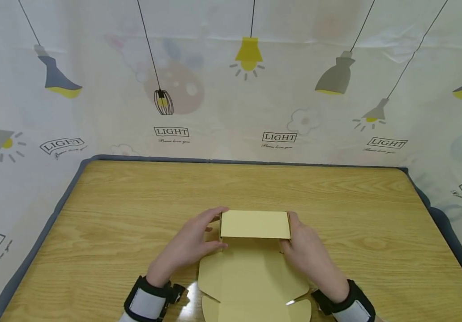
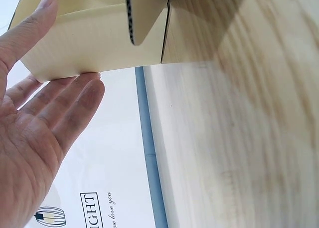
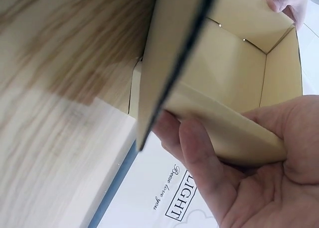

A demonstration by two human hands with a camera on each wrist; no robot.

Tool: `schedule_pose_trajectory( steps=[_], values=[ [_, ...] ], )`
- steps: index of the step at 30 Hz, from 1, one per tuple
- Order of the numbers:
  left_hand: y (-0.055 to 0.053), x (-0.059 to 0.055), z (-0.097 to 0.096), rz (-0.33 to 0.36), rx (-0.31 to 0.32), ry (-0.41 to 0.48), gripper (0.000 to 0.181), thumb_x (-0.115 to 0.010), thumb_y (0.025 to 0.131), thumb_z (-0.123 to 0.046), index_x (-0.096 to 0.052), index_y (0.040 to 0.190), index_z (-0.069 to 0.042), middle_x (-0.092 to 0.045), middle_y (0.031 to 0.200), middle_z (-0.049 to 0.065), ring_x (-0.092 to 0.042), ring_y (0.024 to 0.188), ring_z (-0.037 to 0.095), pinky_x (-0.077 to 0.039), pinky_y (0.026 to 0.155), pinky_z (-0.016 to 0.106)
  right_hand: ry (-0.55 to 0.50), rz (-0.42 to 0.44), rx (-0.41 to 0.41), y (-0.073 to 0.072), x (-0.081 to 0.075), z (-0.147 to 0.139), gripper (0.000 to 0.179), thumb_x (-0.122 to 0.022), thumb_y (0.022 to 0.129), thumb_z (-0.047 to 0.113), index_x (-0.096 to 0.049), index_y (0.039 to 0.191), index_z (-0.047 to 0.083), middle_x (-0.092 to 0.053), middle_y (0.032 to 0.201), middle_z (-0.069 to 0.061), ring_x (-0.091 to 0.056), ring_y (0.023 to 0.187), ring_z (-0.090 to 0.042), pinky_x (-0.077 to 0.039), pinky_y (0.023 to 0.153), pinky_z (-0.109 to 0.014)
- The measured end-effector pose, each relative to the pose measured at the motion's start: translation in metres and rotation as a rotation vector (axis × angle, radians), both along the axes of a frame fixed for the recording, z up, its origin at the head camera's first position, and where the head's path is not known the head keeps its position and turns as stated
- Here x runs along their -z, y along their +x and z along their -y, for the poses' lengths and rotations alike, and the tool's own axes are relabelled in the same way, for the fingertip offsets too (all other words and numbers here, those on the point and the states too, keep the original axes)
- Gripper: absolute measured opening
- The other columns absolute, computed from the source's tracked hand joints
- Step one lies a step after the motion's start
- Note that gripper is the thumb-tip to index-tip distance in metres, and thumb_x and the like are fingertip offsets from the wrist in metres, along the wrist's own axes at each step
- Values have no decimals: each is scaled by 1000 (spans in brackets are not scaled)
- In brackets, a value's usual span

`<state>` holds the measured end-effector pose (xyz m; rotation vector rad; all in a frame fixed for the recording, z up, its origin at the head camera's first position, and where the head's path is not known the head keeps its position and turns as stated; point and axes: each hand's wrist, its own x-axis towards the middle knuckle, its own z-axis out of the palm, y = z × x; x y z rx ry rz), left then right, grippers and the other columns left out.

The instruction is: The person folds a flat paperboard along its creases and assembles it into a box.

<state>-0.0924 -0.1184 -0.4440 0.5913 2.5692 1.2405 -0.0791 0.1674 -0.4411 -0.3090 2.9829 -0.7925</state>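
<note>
A partly folded cardboard box [image 1: 255, 224] sits on the wood-grain counter [image 1: 114, 250], directly between the person's two hands. Its raised end stands at the far side, topped by a pale panel, while the rest lies spread out toward the person, with rounded flaps at both sides.

The left hand [image 1: 190, 239] is at the box's left side, fingers nearly straight and thumb well apart from them. In the left wrist view the fingertips meet one edge of the side wall and the thumb lies over that wall near the opposite edge.

The right hand [image 1: 309, 250] is at the box's right side, its thumb and fingers clamped on the cardboard there; the right wrist view shows the wall caught in the grip, a flap with a dark cut edge just beside the fingertips.

Black wrist straps [image 1: 146, 302] with light patches sit nearer the person than the box's raised end. Beyond the box, past the counter's far edge, rises a white cloth [image 1: 215, 67] printed with lamps and the word LIGHT.
</note>
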Motion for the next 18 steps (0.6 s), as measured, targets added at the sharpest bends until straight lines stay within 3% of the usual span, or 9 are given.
schedule_pose_trajectory(
  steps=[10, 18],
  values=[
    [2, -1, -4, -21, 6, -11, 84, -86, 87, -14, -43, 159, -10, -49, 163, 15, -58, 141, 36, -59, 109, 47, -22, -33, 20, 1, 2, 0, 50, -60, 85, -12, -46, 133, -11, -74, 94, -27, -72, 76, -30, -57, 61, -42],
    [3, -1, -6, -21, 0, -13, 84, -86, 87, -14, -43, 159, -10, -50, 162, 15, -58, 141, 35, -59, 108, 47, -24, -44, 23, 0, 3, 0, 51, -61, 84, -12, -47, 133, -9, -74, 95, -25, -71, 76, -29, -56, 61, -42]
  ],
)
